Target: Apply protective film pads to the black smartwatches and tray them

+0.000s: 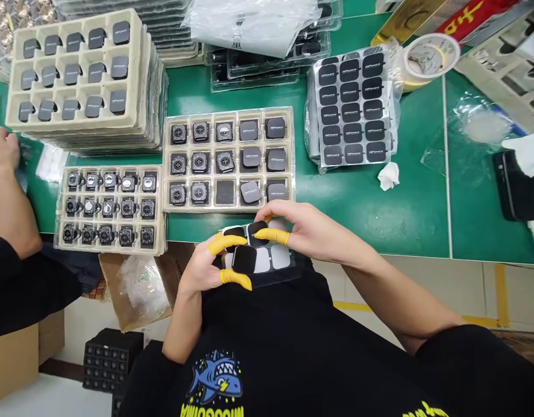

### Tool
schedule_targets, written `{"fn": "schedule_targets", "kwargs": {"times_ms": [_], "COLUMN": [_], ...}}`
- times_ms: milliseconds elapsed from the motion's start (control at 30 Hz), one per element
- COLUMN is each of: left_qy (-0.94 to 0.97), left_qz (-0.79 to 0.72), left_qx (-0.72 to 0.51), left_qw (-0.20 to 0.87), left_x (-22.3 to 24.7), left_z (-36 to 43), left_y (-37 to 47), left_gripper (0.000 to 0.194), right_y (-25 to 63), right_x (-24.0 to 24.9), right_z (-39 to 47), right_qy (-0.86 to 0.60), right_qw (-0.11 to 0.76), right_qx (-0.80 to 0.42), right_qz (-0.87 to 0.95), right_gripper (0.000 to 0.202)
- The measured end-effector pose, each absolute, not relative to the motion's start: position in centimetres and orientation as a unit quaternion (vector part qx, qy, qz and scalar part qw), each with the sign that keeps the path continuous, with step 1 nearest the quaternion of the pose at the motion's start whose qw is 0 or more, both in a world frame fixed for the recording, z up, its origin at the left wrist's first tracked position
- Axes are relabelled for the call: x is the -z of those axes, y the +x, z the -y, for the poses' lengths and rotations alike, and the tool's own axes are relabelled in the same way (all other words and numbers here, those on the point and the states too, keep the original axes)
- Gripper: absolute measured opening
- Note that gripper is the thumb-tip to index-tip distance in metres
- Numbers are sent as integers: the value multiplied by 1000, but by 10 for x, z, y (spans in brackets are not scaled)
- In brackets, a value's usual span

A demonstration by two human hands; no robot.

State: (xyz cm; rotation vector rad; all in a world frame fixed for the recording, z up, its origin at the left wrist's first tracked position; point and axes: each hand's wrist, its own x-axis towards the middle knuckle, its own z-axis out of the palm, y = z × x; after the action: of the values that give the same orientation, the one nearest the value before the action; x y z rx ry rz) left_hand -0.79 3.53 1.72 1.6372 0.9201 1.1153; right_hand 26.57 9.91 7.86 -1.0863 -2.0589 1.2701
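My left hand (203, 265), with yellow finger cots, is closed on a square black watch body (244, 259), its dark glossy side facing me. Under it lies a sheet of square stickers (281, 257), some spots bare and pale, a few black squares still on it. My right hand (308, 229) grips the sheet's far edge, its yellow-cotted thumb on a black sticker. Just beyond, a tray (229, 208) holds watch bodies with round sensors in its left columns and black-covered ones on the right; one front-row pocket shows only a dark square.
A second tray of watch bodies (108, 250) lies to the left, before stacked trays (139, 75). Sticker sheets (353, 110) and a tape roll (431, 57) sit to the right. A co-worker's arm (10, 197) rests at far left. An open carton (114, 289) stands below the table edge.
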Motion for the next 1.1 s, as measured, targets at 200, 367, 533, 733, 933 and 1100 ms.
{"fn": "schedule_targets", "kwargs": {"times_ms": [200,367,533,733,933,1100], "left_qy": [659,625,637,626,620,611], "left_qz": [-385,-379,-374,-401,-395,-389], "left_qx": [-478,-516,-509,-500,-501,-508], "left_qw": [434,446,441,444,457,466], "left_x": [-17,-14,-16,-20,-12,-15], "left_z": [-32,-26,-27,-25,-20,-22], "left_y": [-6,-1,0,-1,0,1], "left_gripper": [81,78,81,83,84,80], "right_y": [262,254,248,246,245,243], "right_x": [-74,-66,-60,-55,-50,-45], "right_z": [-84,-76,-74,-68,-65,-63], "right_qy": [-393,-377,-365,-366,-357,-343], "right_qw": [272,321,336,360,359,381], "right_qx": [-318,-187,-167,-154,-153,-117], "right_qz": [819,848,852,844,849,850], "right_gripper": [21,20,21,21,29,28]}}
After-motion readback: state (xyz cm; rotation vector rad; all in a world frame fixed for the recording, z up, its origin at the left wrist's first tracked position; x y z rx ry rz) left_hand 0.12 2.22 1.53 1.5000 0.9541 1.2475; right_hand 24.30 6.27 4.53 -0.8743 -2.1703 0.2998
